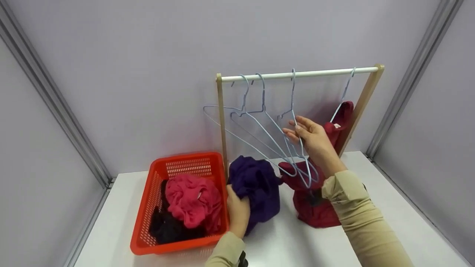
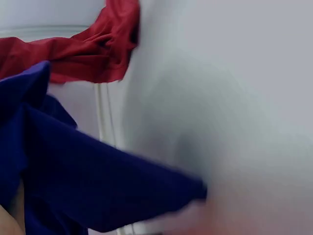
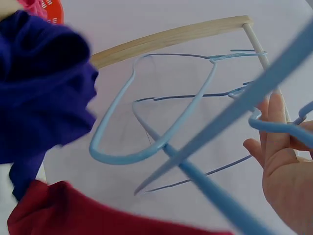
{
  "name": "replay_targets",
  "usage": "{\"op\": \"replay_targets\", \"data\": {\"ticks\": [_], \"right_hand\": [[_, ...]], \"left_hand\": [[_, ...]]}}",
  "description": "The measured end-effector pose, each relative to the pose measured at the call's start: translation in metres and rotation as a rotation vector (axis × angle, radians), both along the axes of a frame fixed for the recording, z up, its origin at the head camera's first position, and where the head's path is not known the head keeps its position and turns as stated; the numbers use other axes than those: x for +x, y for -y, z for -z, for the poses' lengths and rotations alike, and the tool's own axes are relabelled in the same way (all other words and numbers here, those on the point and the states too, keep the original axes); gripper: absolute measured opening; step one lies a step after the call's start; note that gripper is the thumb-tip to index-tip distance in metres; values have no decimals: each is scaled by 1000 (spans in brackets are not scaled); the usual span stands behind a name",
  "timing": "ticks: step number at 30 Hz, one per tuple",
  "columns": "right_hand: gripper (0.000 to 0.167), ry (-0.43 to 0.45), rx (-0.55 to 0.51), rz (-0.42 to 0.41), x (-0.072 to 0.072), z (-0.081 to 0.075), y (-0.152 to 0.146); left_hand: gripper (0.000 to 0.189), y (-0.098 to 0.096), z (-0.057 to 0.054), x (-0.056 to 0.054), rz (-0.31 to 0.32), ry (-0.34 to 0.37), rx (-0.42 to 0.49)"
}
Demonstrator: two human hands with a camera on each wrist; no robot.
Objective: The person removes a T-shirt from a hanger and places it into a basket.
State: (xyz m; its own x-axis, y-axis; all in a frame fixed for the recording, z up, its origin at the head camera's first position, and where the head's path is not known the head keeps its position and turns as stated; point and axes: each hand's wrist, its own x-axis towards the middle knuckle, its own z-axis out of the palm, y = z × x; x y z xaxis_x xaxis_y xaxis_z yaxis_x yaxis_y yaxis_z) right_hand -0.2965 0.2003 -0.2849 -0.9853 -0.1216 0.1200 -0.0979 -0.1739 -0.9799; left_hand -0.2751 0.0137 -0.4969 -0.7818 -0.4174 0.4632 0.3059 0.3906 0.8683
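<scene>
Left grip [image 1: 238,210]: fingers curled into the folds of the purple garment [image 1: 258,185], holding it just right of the basket, over the desk. Left wrist view blurred; mostly purple cloth, a sliver of hand at the edge.

Right grip [image 1: 311,135]: fingers spread and loosely extended at the third hanger [image 1: 293,94] from the left, below its neck; contact with the wire cannot be confirmed.

That hanger hangs by its hook from the white rail [image 1: 274,75]. In the way: two more hangers [image 1: 264,94] to its left, whose lower ends slant right and cross its frame.

Behind and below these ends: a dark red garment [image 1: 317,215], on a fourth hanger [image 1: 347,87] near the right post [image 1: 367,96], its lower part spread on the desk [image 1: 115,218].

Left post [image 1: 222,122] stands beside the basket, purple cloth overlapping its foot.

Further left: orange-red basket [image 1: 178,245], its right rim close by the left grip; inside, a pink garment [image 1: 191,196] over black cloth [image 1: 167,228].

Behind everything: a pale wall [image 1: 130,74].
</scene>
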Motion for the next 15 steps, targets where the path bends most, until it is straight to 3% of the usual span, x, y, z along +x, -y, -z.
{"op": "replay_targets", "data": {"ticks": [2,6,15], "right_hand": [[54,14,-19,-1,0,1,0],[54,35,-34,1,-1,3,0],[54,26,8,2,-3,7,0]], "left_hand": [[33,6,-3,-2,-18,44,68],[35,17,-10,-3,-20,61,182],[36,31,-22,-4,-36,-58,258]]}}
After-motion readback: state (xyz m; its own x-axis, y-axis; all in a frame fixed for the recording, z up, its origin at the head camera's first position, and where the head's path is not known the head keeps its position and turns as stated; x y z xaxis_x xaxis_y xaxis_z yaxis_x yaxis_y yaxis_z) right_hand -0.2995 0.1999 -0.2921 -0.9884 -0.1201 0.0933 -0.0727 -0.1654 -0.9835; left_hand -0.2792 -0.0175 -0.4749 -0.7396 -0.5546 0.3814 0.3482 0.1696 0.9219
